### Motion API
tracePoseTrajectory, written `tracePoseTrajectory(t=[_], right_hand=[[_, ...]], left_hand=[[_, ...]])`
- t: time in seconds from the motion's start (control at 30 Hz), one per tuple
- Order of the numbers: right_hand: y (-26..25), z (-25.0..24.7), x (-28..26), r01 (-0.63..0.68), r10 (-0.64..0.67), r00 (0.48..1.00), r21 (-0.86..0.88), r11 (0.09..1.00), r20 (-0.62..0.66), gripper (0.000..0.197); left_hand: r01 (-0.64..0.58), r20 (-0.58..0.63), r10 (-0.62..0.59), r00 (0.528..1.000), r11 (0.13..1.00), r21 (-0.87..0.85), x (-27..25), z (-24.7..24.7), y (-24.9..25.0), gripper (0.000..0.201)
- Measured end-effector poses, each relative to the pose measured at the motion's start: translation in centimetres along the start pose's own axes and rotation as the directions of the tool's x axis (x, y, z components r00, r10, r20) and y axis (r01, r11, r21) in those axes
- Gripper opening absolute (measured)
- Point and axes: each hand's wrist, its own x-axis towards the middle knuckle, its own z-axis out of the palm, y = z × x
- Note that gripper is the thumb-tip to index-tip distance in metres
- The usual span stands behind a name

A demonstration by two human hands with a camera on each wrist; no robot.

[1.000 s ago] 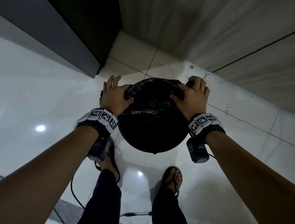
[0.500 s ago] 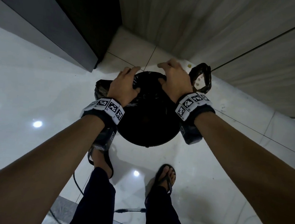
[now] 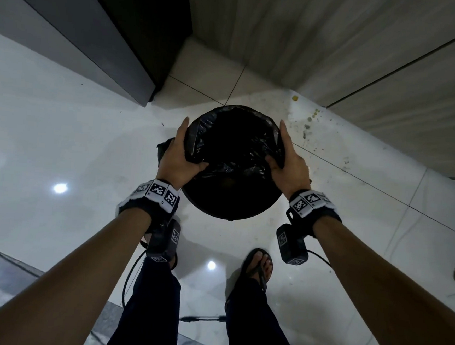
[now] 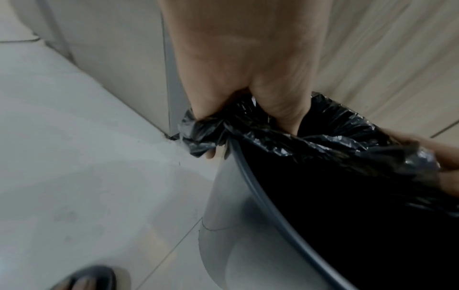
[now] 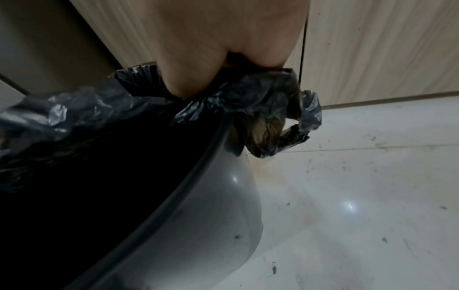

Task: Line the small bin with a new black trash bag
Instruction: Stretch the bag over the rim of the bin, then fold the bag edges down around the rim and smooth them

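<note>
A small round grey bin [image 3: 229,199] stands on the white tiled floor, its rim [image 4: 261,198] [image 5: 188,182] bare on the near side. A crumpled black trash bag [image 3: 236,146] sits in its mouth, folded over the far rim. My left hand [image 3: 180,155] grips the bag's edge [image 4: 211,133] at the bin's left side, thumb inside, fingers outside. My right hand [image 3: 287,160] grips the bag's edge [image 5: 261,109] at the right side the same way. The bin's inside is dark and hidden.
A dark grey cabinet [image 3: 76,40] stands at the left and a wood-grain wall [image 3: 339,50] runs behind the bin. Crumbs and stains [image 3: 309,124] dot the floor to the right. My sandalled feet [image 3: 258,267] stand just behind the bin, with a cable [image 3: 201,318] on the floor.
Both hands have come back from the far rim to the bin's left and right sides, drawing the bag's mouth wide over the rim.
</note>
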Motion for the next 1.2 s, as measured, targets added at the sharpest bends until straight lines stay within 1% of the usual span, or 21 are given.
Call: tracePoseTrajectory(t=[0.1, 0.23, 0.3, 0.4, 0.57, 0.7, 0.73, 0.8, 0.87, 1.0, 1.07, 1.1, 1.2], right_hand=[[0.6, 0.7, -0.9, -0.002, 0.003, 1.000, 0.035, 0.999, -0.009, 0.083], [1.4, 0.5, -1.9, -0.015, 0.019, 0.992, 0.031, 0.999, -0.123, 0.069], [1.7, 0.2, -2.4, -0.019, 0.021, 0.987, 0.017, 1.000, -0.157, 0.067], [2.1, 0.4, -3.2, -0.034, 0.035, 0.991, 0.010, 0.999, -0.126, 0.073], [2.3, 1.2, -5.4, -0.103, 0.113, 0.986, 0.083, 0.991, -0.126, 0.075], [1.7, 1.6, -7.4, -0.109, 0.122, 0.981, 0.093, 0.990, -0.151, 0.075], [1.6, 1.8, -7.8, -0.112, 0.129, 0.980, 0.115, 0.987, -0.151, 0.075], [1.4, 2.4, -8.6, -0.119, 0.153, 0.977, 0.215, 0.969, -0.149, 0.074], [1.5, 3.5, -9.2, -0.150, 0.202, 0.968, 0.304, 0.941, -0.147, 0.072], [1.6, 5.4, -9.8, -0.246, 0.297, 0.952, 0.382, 0.891, -0.079, 0.066], [1.6, 6.1, -9.9, -0.290, 0.329, 0.944, 0.393, 0.873, -0.035, 0.067], [1.6, 6.3, -9.9, -0.304, 0.338, 0.941, 0.398, 0.866, -0.017, 0.068], [1.3, 6.7, -9.9, -0.325, 0.346, 0.938, 0.382, 0.865, 0.015, 0.068]], left_hand=[[0.009, -0.030, -0.012, 0.999, 0.996, -0.085, -1.4, 0.4, -0.2, 0.109], [0.002, -0.028, -0.004, 1.000, 0.997, -0.082, -2.7, 0.3, -1.0, 0.113], [-0.017, 0.006, 0.017, 1.000, 0.998, -0.062, -2.8, 0.1, -1.2, 0.120], [-0.014, 0.060, 0.016, 0.998, 0.999, -0.038, -3.0, -0.2, -2.0, 0.128], [-0.034, 0.104, 0.035, 0.994, 0.999, -0.007, -3.6, -0.6, -2.8, 0.128], [-0.042, 0.222, 0.041, 0.974, 0.999, 0.000, -4.0, -1.4, -3.2, 0.137], [-0.035, 0.247, 0.030, 0.968, 0.999, 0.014, -4.1, -1.6, -3.5, 0.139], [-0.018, 0.289, 0.006, 0.957, 0.999, 0.040, -4.5, -1.8, -3.7, 0.143], [-0.017, 0.304, 0.002, 0.953, 0.999, 0.046, -4.7, -1.8, -4.2, 0.144], [-0.034, 0.304, 0.020, 0.952, 0.999, 0.039, -4.8, -1.5, -5.3, 0.148], [-0.049, 0.254, 0.038, 0.967, 0.998, 0.040, -4.8, -1.0, -5.7, 0.146], [-0.054, 0.219, 0.046, 0.975, 0.998, 0.033, -4.9, -0.7, -5.8, 0.141], [-0.054, 0.098, 0.049, 0.994, 0.997, 0.048, -5.4, 0.2, -5.6, 0.118]])
